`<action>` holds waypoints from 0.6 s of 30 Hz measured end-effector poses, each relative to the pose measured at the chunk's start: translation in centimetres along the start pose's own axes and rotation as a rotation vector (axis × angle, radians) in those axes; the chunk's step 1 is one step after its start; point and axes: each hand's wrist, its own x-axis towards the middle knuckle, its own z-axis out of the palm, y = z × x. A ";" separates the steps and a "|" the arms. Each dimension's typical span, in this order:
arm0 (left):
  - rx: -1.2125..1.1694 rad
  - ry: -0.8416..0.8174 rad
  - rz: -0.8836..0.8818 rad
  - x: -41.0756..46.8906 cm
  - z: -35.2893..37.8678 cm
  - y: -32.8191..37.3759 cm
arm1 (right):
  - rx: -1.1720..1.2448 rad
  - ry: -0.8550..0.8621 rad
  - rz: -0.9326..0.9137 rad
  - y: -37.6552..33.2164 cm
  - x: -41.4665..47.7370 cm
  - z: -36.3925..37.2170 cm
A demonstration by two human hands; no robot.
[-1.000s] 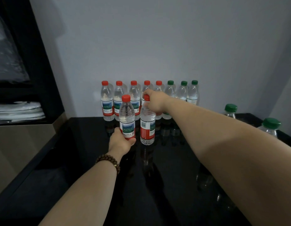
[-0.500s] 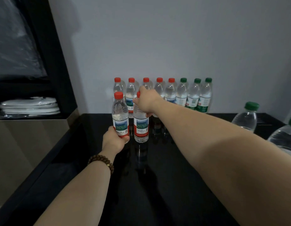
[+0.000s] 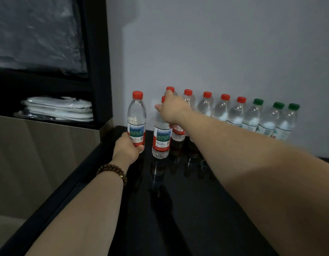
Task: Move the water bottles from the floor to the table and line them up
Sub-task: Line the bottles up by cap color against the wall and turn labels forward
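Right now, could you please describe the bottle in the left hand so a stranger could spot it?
On the black table, a row of bottles lines the grey wall. Left of it, nearest the dark shelf, is a red-capped bottle. It alone is gripped round its label by the left hand.

Black glossy table (image 3: pixel 197 218), rear edge.
We count a row of upright bottles (image 3: pixel 237 115) there: seemingly five red-capped, three green-capped, standing close together.

Seven red-capped bottles (image 3: pixel 222 109), three green-capped bottles (image 3: pixel 269 117), one black table (image 3: pixel 197 218).
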 end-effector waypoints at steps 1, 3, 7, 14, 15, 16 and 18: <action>0.001 0.005 0.008 1.0 0.1 -0.2 | 0.013 -0.003 -0.001 -0.4 0.9 0.4; 0.001 0.020 0.022 2.8 0.6 -0.8 | 0.068 -0.001 0.025 -1.1 2.7 1.3; -0.010 0.056 0.057 6.0 1.8 -1.6 | 0.100 0.018 0.040 -2.2 6.3 2.9; -0.008 0.069 0.077 10.7 3.1 -1.9 | -0.004 0.100 0.035 -2.8 11.3 5.2; -0.013 0.064 0.083 11.2 3.3 -1.9 | -0.001 0.103 0.043 -2.8 11.7 5.4; -0.014 0.061 0.088 11.6 3.4 -1.9 | 0.003 0.105 0.050 -2.8 12.2 5.6; -0.029 0.062 0.093 12.3 3.6 -2.2 | -0.011 0.112 0.058 -2.9 13.0 5.8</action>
